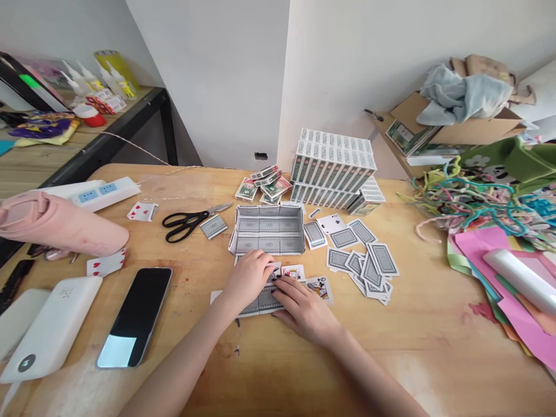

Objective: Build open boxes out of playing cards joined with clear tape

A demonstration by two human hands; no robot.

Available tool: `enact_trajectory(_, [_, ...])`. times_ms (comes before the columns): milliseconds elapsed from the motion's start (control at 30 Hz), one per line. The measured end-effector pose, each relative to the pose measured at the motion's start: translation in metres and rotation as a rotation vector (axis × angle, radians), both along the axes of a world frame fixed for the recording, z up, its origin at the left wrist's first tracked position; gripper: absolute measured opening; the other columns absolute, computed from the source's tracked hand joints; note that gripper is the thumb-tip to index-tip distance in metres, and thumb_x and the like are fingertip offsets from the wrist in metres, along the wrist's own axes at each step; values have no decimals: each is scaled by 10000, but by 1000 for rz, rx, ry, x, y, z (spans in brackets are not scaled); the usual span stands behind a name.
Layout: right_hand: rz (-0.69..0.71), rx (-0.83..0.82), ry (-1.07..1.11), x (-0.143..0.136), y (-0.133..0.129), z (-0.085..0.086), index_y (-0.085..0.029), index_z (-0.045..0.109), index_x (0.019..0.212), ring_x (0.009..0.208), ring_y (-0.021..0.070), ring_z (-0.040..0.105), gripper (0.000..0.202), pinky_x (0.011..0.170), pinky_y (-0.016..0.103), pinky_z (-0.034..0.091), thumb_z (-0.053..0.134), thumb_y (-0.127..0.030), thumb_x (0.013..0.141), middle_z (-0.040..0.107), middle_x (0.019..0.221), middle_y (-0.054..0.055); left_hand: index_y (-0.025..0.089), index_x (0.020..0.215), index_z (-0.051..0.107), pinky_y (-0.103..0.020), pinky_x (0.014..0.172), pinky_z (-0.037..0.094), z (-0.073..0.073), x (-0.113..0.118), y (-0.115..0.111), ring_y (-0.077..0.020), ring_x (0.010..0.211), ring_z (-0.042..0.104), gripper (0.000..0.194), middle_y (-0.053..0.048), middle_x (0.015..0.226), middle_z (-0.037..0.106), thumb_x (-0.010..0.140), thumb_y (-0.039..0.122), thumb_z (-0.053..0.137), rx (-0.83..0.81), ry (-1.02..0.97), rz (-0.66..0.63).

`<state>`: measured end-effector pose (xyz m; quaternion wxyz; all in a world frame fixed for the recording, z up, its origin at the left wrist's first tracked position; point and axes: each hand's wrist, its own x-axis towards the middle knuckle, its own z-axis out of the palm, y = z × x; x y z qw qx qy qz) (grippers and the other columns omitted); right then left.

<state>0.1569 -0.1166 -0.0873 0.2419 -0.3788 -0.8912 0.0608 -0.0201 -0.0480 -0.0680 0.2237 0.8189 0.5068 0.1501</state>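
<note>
Tabletop [434,324]: smooth wood, glossy in patches
Card panel [251,308], 6 o'clock: smooth printed paper
Phone [141,310], 8 o'clock: glossy glass
Scissors [202,216], 9 o'clock: matt plastic handles, shiny metal blades
Yarn [482,191], 3 o'clock: matt, rough strands

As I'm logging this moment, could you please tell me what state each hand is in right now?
Left hand: bent over playing cards; whether it grips any cannot be told.
Right hand: touching playing cards too; grip cannot be told either.
</note>
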Motion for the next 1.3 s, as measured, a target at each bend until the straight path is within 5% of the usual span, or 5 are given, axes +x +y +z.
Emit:
enact_trajectory(200, [-401, 134, 227, 7, -24, 4, -198, 602, 924, 810, 209, 600, 136, 744, 395, 536, 671, -239, 815, 655, 819, 67, 206, 720, 498, -245, 543, 335, 13, -6, 0, -155, 600, 533, 223, 9, 648, 572, 900, 287, 395, -256, -102, 170])
enact_trajectory(433, [-592, -857, 908, -1, -34, 19, -193, 577, 901, 660, 156, 593, 292, 551, 288, 518, 465, -463, 911, 608, 809, 51, 205, 894, 569, -259, 598, 409, 21, -9, -21, -172, 652, 583, 229, -2, 737, 638, 874, 383, 425, -421, -428, 353])
enact_trajectory(600, [-659, -1039, 1267, -11, -19, 26, -209, 516, 929, 705, 164, 593, 347, 544, 272, 513, 533, -545, 844, 574, 799, 16, 198, 965, 575, -274, 680, 451, 18, -5, -27, -182, 756, 612, 273, -22, 847, 670, 878, 409, 426, -533, -573, 333])
enact_trajectory(1000, [-662, -697, 986, -31, -6, 17, -216, 520, 963, 699, 169, 577, 272, 607, 281, 495, 422, -464, 914, 619, 805, 34, 209, 783, 511, -235, 551, 380, 16, 18, -22, -144, 571, 569, 233, 9, 645, 618, 885, 391, 409, -253, -368, 338])
enact_trajectory(1300, [-816, -372, 733, 19, 10, 60, -164, 608, 935, 564, 121, 542, 314, 529, 246, 463, 469, -445, 914, 590, 694, 11, 204, 706, 480, -219, 524, 337, -18, 11, -17, -134, 546, 543, 231, 18, 596, 586, 873, 351, 419, -200, -349, 459])
